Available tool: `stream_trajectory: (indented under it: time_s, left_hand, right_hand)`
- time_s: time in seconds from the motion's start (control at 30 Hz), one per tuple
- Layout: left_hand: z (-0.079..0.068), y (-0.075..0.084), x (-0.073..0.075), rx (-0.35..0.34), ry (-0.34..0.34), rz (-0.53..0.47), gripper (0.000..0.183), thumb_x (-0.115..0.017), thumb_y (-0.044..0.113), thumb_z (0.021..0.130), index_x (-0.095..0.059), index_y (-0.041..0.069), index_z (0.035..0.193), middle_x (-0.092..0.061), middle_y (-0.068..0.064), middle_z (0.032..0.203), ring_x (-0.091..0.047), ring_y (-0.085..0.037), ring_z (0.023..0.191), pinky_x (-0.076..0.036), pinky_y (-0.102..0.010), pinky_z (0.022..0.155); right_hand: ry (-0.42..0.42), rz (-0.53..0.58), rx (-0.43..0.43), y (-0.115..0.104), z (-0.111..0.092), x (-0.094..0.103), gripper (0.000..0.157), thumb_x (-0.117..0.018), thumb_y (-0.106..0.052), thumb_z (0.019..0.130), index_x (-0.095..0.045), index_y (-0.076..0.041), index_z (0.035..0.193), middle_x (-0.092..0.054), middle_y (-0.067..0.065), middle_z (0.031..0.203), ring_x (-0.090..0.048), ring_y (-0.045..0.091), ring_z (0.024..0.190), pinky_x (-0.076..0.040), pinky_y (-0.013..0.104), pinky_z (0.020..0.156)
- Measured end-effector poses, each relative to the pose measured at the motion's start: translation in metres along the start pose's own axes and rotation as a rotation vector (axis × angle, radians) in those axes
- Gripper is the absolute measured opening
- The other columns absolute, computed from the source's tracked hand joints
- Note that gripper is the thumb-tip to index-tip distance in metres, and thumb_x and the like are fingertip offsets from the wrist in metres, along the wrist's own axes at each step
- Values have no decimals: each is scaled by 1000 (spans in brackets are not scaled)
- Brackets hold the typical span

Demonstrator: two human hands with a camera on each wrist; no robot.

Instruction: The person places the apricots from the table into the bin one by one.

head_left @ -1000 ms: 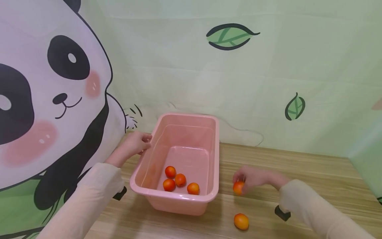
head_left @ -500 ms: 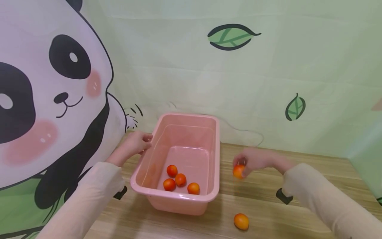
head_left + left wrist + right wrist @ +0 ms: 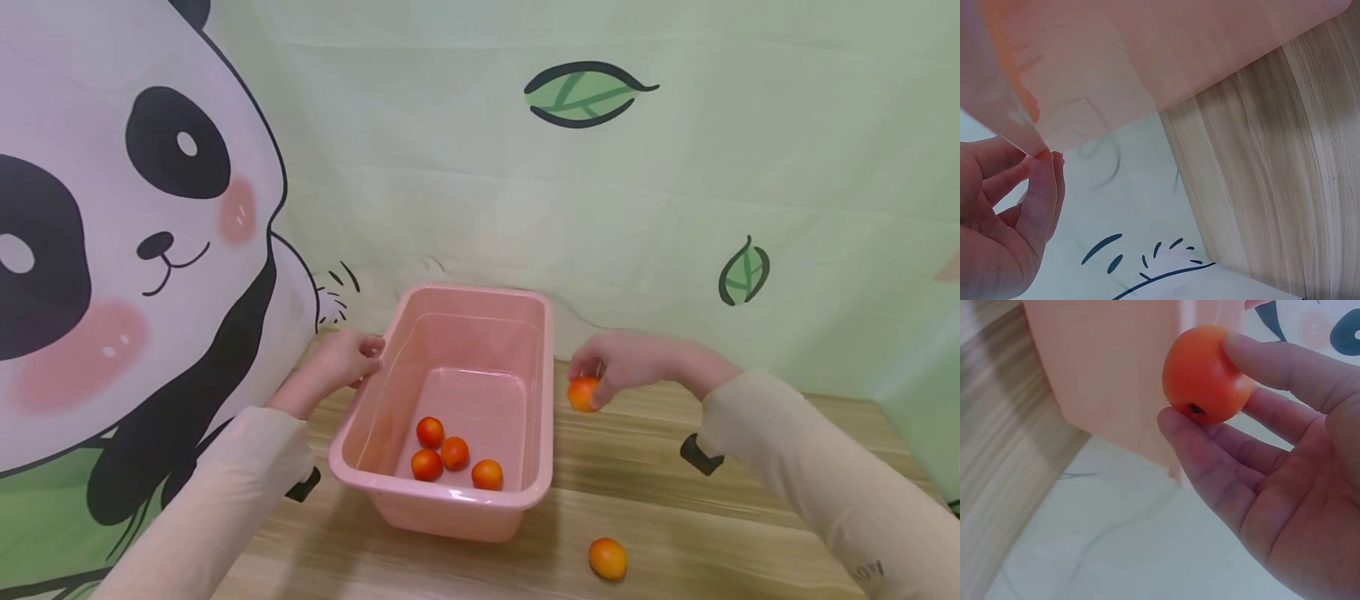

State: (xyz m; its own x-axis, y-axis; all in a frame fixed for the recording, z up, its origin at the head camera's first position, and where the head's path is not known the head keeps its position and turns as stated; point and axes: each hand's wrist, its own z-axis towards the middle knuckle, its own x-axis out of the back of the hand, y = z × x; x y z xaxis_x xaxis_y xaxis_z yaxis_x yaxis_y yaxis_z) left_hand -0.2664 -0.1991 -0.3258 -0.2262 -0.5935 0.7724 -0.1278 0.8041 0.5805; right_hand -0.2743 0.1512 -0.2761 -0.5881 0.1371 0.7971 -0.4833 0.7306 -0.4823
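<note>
A pink plastic basin (image 3: 491, 392) stands on the table, with several orange-red fruits (image 3: 454, 452) lying in its near end. My left hand (image 3: 341, 360) pinches the basin's left rim between thumb and fingers; the left wrist view shows that hand (image 3: 1013, 206) at the rim (image 3: 1035, 140). To the right of the basin, my right hand (image 3: 630, 362) holds one round orange-red fruit (image 3: 582, 394) above the table. Close up in the right wrist view, thumb and fingertips grip this fruit (image 3: 1204, 375), and a small dark spot shows on its skin. Another orange-yellow fruit (image 3: 607, 559) lies near the front.
The wood-grain table (image 3: 675, 500) runs back to a pale green cloth backdrop (image 3: 465, 150) right behind the basin. A printed panda (image 3: 187, 250) covers the left side. Black straps (image 3: 701, 454) sit at both wrists.
My right hand has lifted the fruit off the table, moving it back and then left toward the basin's right rim. My left hand stays on the left rim.
</note>
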Motion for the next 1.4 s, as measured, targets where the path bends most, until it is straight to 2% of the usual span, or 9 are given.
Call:
stream_trajectory:
  time_s: [0.27,0.67,0.87,1.07,1.4]
  left_hand:
    - [-2,0,1,-21,-1,-4,42,-50,13,88,-46,6,129,-54,-17,120,-62,-23,89,-54,-32,73]
    - [-2,0,0,-25,-1,-14,42,-50,11,87,-46,5,128,-54,-18,121,-61,-23,90,-54,-32,73]
    - [1,-2,-1,-40,4,-21,42,-49,10,87,-46,4,128,-55,-18,120,-61,-23,90,-54,-32,73]
    - [1,-3,0,-41,7,-27,41,-49,10,87,-47,5,128,-56,-17,119,-60,-22,89,-54,-32,74]
    - [1,-4,0,-50,16,-21,41,-49,9,86,-47,6,127,-56,-16,118,-60,-21,87,-54,-31,73]
  right_hand:
    - [14,-26,24,-26,15,13,26,-63,-7,75,-61,-7,101,-61,2,89,-53,18,83,-48,29,74]
    - [16,-37,19,-54,47,8,24,-64,-7,77,-62,-11,100,-61,2,93,-52,20,87,-49,27,76]
    - [5,-13,5,-54,65,-3,22,-64,-8,77,-62,-12,99,-61,2,93,-53,19,88,-50,26,76]
    - [5,-49,4,-52,81,-16,21,-67,-10,76,-64,-13,97,-61,0,91,-53,17,87,-50,25,77]
    - [-17,-37,-68,-47,101,-39,23,-70,-13,74,-63,-17,96,-60,-3,90,-52,16,88,-50,26,79]
